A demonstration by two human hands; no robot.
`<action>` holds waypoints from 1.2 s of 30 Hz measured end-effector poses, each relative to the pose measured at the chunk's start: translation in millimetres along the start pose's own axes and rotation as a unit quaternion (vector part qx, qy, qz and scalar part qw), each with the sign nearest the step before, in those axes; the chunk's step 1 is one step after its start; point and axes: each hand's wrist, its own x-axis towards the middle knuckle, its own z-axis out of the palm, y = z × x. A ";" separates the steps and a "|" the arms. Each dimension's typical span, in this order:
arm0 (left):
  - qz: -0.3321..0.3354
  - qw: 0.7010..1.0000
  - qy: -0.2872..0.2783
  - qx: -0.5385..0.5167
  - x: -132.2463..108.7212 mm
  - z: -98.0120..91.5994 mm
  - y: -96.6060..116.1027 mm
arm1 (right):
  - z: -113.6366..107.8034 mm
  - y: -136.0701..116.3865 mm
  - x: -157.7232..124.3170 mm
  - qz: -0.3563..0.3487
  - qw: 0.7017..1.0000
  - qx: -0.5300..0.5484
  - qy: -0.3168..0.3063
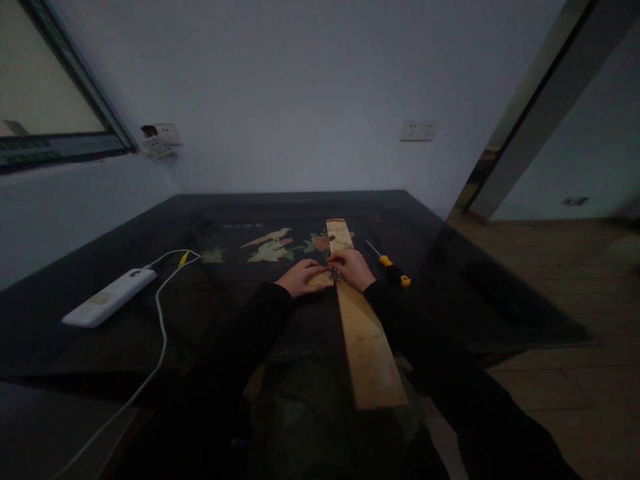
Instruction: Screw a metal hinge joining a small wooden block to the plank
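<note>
A person's two bare hands meet over woodwork at a dark, glossy table (425,230), where a long, flat, pale wooden board (373,353) lies lengthwise, its near end jutting past the front edge above the person's lap. The left hand (301,277), in a black sleeve, is closed on a short, pale wooden piece (323,279) set crosswise against the board's left side. The right hand (353,268) rests over the board with its fingers bent and tips drawn together at a small, metallic-looking fitting (335,273) where the two pieces meet (whether those fingertips actually pinch it cannot be told in the dim light).

Just right of the right hand, apart from it, a screwdriver with a yellow-and-black handle (395,270) lies on the tabletop, its thin shaft pointing away and to the left. Beyond the hands, the table's surface shows a pale bird (273,237) among flowers, partly covered by the board. At far left lies a white, oblong device with rounded edges (110,297), joined to a thin white cable (163,320) bearing a yellow tag (183,258); the cable runs down over the table's front edge. A white double wall socket (419,131) sits behind.
</note>
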 end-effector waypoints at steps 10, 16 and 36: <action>0.008 1.000 -0.001 0.002 1.4 -0.5 2.9 | -1.7 -5.2 -4.3 -0.015 0.996 -0.084 -0.011; 0.019 1.000 0.007 0.000 1.3 0.7 1.5 | -2.9 -6.9 -5.5 -0.011 0.995 -0.102 -0.017; 0.006 1.000 0.002 0.013 1.4 0.2 4.1 | -2.1 -6.5 -6.2 -0.032 0.992 -0.117 -0.023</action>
